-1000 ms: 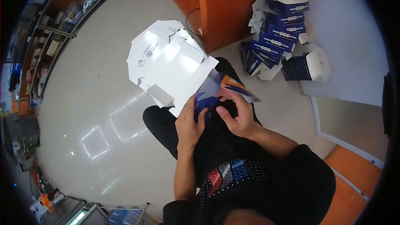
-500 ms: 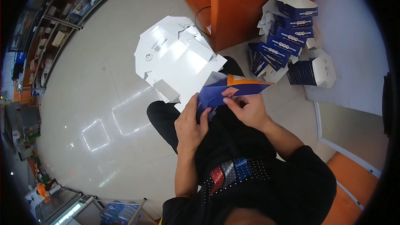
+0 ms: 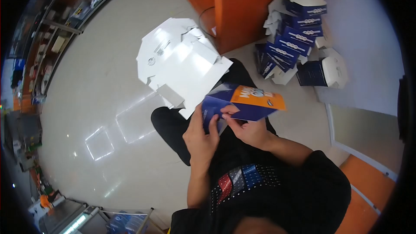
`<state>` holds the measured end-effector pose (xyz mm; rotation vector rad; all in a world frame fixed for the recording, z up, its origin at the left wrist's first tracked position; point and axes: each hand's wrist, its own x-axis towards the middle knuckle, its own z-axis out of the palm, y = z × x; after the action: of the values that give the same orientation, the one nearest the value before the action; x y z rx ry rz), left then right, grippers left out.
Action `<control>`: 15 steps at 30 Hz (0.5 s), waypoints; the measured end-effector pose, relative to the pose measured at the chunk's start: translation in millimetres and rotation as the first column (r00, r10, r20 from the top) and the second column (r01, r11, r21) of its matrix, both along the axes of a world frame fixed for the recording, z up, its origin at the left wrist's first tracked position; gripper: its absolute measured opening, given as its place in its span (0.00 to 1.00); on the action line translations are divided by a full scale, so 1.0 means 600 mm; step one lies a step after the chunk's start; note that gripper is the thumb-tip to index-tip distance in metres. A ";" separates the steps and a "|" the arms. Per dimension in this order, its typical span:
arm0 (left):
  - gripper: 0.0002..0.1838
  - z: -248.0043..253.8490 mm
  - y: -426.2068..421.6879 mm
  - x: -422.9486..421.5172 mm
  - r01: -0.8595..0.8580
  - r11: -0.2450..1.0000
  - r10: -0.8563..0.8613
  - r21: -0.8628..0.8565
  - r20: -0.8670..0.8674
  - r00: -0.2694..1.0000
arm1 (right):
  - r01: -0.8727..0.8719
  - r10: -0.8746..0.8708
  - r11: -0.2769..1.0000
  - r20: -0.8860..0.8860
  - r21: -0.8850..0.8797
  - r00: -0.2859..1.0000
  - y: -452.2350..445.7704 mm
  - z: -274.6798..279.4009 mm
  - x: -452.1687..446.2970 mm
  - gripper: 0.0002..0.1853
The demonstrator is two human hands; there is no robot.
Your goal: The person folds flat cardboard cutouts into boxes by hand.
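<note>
Two hands of mine are on one blue-and-orange carton (image 3: 253,114) in the head view, held up over my lap. My left hand (image 3: 202,141) is clamped on its left end, fingers on the far side and thumb on the near one. My right hand (image 3: 251,132) pinches it near the middle of the blue part, partly hidden by the panel, so I can't see all of those fingers. The orange panel (image 3: 265,97) slants up beyond them.

I'd judge it thin card: very light, springy at the folds, stiff enough along a panel but quick to crease if I squeeze the middle. Its printed face looks glossy, so a loose grip could slide. The best hold, I think, is at fold lines and corners, not on a lone flap. Beyond my knees lie white flat cartons (image 3: 177,67), shiny too, which probably slip over each other.
</note>
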<state>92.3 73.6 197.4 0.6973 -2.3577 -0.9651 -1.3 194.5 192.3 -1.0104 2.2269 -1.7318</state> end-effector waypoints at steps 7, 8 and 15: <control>0.22 0.001 -0.002 0.005 0.047 0.996 -0.048 0.071 0.005 0.999 | -0.093 0.098 0.995 0.225 -0.034 0.969 0.018 0.021 -0.040 0.10; 0.22 0.002 -0.001 0.004 0.042 0.997 -0.043 0.071 0.012 0.999 | -0.058 0.065 0.998 0.246 -0.033 0.967 0.018 0.024 -0.035 0.09; 0.22 0.008 0.012 0.000 0.007 1.000 -0.006 -0.024 0.020 1.000 | -0.028 0.032 0.999 0.316 -0.018 0.948 0.023 0.014 -0.012 0.08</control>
<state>92.1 80.9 202.4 0.6932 -2.3862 -0.9354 -8.4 208.5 200.8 -0.7042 1.9907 -1.7547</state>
